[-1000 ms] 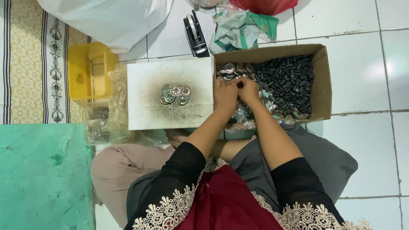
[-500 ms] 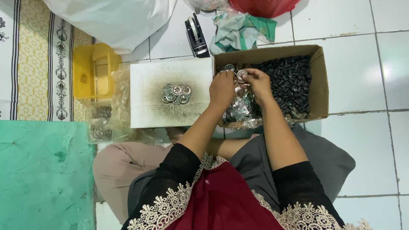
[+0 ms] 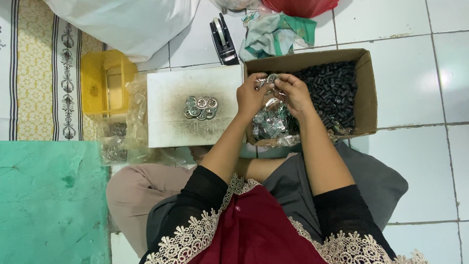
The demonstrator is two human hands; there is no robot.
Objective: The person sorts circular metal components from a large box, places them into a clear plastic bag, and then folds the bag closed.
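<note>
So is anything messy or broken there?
Nothing is broken or spilled. The white square board has dark sooty smudges around the small pile of round silver metal discs. Both hands, left hand and right hand, hold small silver parts over the brown cardboard box.

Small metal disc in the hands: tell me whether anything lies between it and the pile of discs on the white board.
Nothing visible does. Both hands, left hand and right hand, hold the metal disc over the cardboard box; the white board toward the disc pile lies bare.
</note>
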